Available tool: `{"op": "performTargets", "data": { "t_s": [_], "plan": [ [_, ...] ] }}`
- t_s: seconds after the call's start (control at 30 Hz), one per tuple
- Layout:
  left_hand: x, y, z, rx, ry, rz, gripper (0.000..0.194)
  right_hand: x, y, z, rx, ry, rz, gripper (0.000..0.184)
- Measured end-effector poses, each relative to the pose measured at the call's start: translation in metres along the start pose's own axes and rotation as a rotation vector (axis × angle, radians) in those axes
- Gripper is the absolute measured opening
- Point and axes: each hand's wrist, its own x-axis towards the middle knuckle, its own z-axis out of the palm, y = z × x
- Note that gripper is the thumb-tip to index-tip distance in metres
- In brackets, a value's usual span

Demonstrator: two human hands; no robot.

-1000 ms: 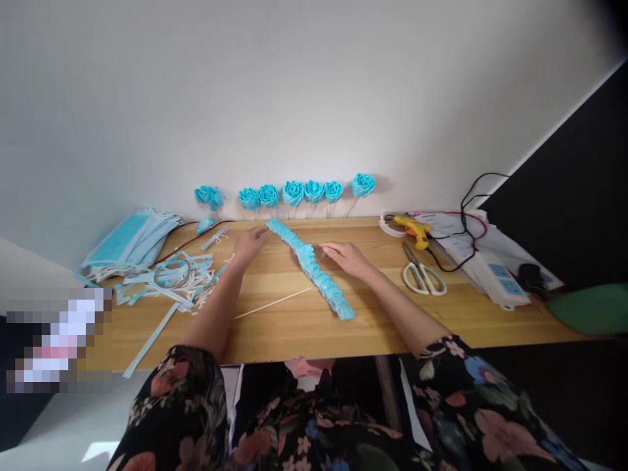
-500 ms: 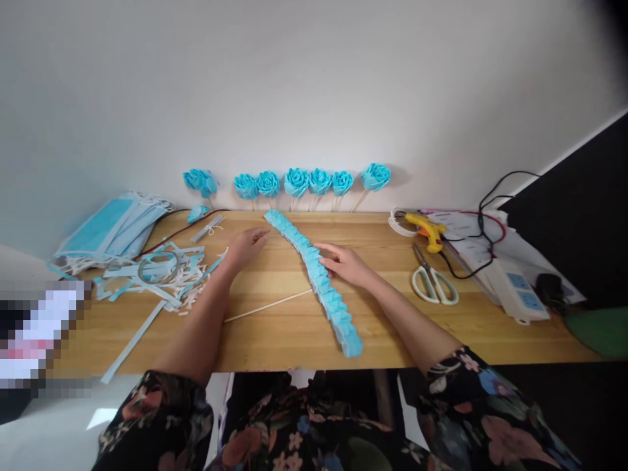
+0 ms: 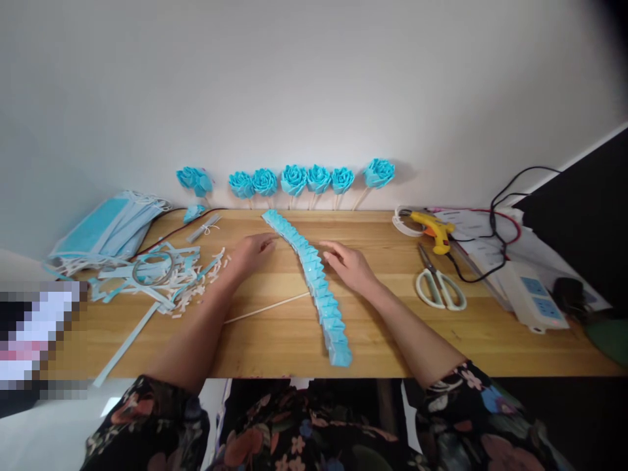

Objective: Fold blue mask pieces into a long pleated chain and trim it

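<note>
A long strip of folded light-blue pieces [image 3: 314, 281] runs from the back of the wooden table [image 3: 383, 327] toward its front edge. My left hand [image 3: 252, 252] lies flat just left of the strip's upper part, fingers stretched out toward it. My right hand [image 3: 350, 265] rests open on the right side of the strip near its middle, fingertips touching it. Neither hand holds anything. A thin wooden stick [image 3: 267, 307] lies on the table between my forearms.
Several blue roses on sticks [image 3: 294, 180] lean against the wall. A stack of face masks [image 3: 105, 229] and cut scraps [image 3: 161, 275] lie at left. Scissors [image 3: 439, 281], a yellow glue gun [image 3: 432, 229], cables and a power strip [image 3: 530, 294] are at right.
The strip's near end has swung leftward and the strip now lies straighter. My right hand has slid slightly along it. The view has shifted a little.
</note>
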Motion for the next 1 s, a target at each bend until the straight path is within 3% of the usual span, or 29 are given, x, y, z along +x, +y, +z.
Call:
{"op": "performTargets", "data": {
  "t_s": [0.23,0.37,0.6,0.83,1.0],
  "plan": [
    [-0.01,0.034,0.012,-0.08,-0.124,0.18,0.033,0.001,-0.006,-0.001,-0.028,0.068,-0.144,0.009],
    [-0.011,0.037,0.016,-0.02,-0.123,0.186,0.034,0.003,-0.004,0.001,-0.067,0.037,-0.23,0.01],
    [-0.012,0.04,0.022,0.143,-0.183,0.181,0.036,0.004,0.007,0.007,-0.208,-0.049,-0.207,0.012],
    [-0.012,0.038,0.024,0.198,-0.195,0.225,0.036,0.004,0.002,0.003,-0.141,-0.011,-0.172,0.015],
    [-0.012,0.041,0.022,0.187,-0.213,0.217,0.04,0.008,0.003,0.003,-0.15,0.026,-0.28,0.022]
  ]
}}
